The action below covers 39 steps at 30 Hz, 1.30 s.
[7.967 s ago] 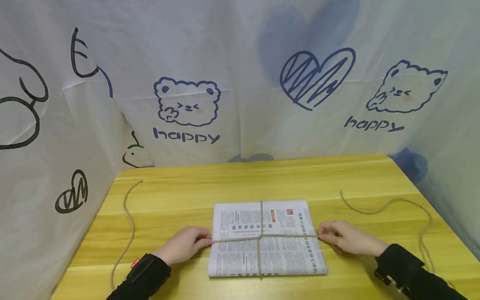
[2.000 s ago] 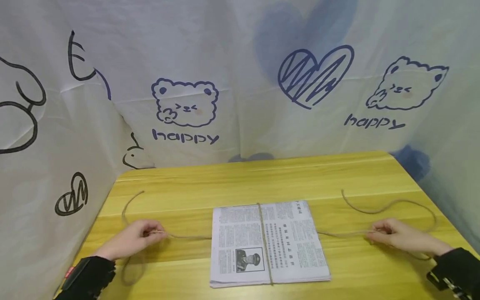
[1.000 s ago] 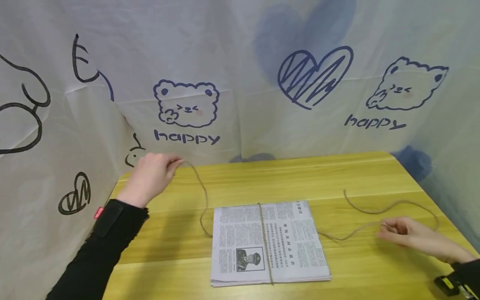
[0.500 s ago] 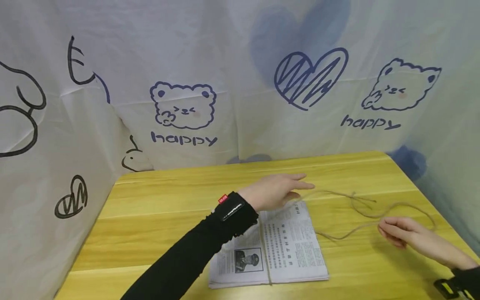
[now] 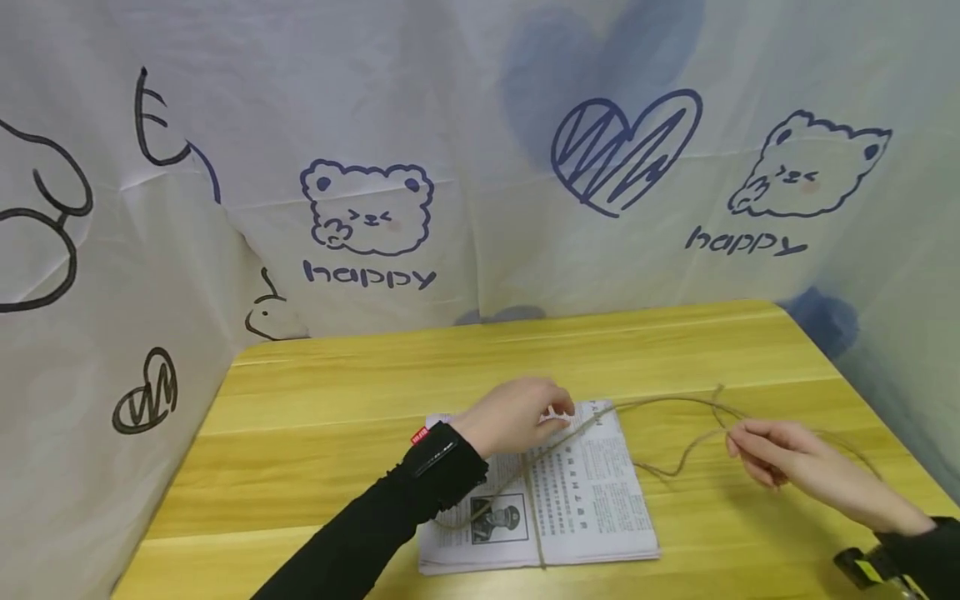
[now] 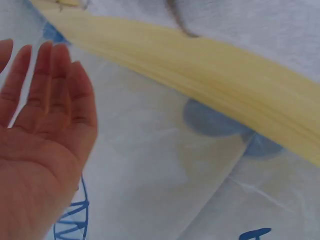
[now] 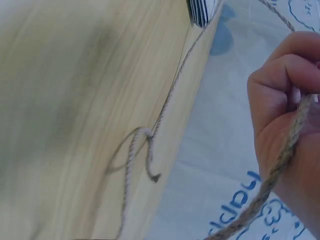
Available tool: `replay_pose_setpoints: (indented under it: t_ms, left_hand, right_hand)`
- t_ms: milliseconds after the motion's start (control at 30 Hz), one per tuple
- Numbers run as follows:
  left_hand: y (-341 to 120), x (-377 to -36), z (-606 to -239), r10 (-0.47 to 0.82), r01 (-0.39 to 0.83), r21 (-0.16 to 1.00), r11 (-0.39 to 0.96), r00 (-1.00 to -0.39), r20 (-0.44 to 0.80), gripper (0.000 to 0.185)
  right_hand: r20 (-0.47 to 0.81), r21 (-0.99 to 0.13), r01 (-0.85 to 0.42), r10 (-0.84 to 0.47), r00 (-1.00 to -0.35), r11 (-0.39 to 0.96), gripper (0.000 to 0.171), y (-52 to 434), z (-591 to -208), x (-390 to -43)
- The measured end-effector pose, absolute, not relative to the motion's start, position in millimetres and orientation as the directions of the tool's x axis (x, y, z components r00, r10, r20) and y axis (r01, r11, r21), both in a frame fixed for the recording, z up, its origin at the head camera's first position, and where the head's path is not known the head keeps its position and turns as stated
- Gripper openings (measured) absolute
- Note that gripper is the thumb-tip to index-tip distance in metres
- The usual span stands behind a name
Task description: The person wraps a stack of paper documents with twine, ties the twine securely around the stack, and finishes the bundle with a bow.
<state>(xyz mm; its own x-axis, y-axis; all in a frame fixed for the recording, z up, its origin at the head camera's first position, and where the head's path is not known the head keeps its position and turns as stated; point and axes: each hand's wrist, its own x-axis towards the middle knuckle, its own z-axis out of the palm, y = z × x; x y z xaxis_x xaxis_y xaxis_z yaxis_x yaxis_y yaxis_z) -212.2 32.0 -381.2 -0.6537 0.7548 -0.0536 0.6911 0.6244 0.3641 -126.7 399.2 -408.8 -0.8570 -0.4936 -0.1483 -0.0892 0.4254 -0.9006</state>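
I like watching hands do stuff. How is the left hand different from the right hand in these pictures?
The left hand hovers over the newspaper with fingers straight, palm showing in its wrist view; the right hand is out beside the newspaper over the table. The left hand holds nothing; the right hand's fingers curl round the rope. Both wear black sleeves.

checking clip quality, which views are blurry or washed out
Head view: sharp, even light, soft shadow under the left hand on the newspaper. Left wrist view: table edge smeared, pale. Right wrist view: table streaked with motion blur; twine by the right hand fairly crisp.
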Motion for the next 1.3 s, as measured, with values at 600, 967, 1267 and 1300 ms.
replay_pose_setpoints:
  t_ms: [600,967,1267,1300]
  left_hand:
    - [17,-217,-413,0.596,0.373,0.725,0.579,-0.800,-0.065,0.020]
    - [24,-215,-416,0.667,0.337,0.795,0.505,-0.737,-0.111,0.023]
    - [11,-215,-410,0.677,0.327,0.790,0.519,-0.721,-0.146,0.029]
    - [6,-216,-409,0.673,0.325,0.794,0.514,-0.727,-0.138,0.029]
  right_hand:
    - [0.147,-0.452,-0.248,-0.203,-0.968,0.857,0.021,349,-408,-117]
    - [0.038,-0.855,-0.104,-0.140,-0.989,0.508,0.036,386,-480,-147]
    - [0.063,-0.911,-0.055,0.004,-0.998,0.409,0.044,410,-525,-166]
    - [0.095,-0.922,-0.086,0.006,-0.995,0.378,0.044,408,-522,-165]
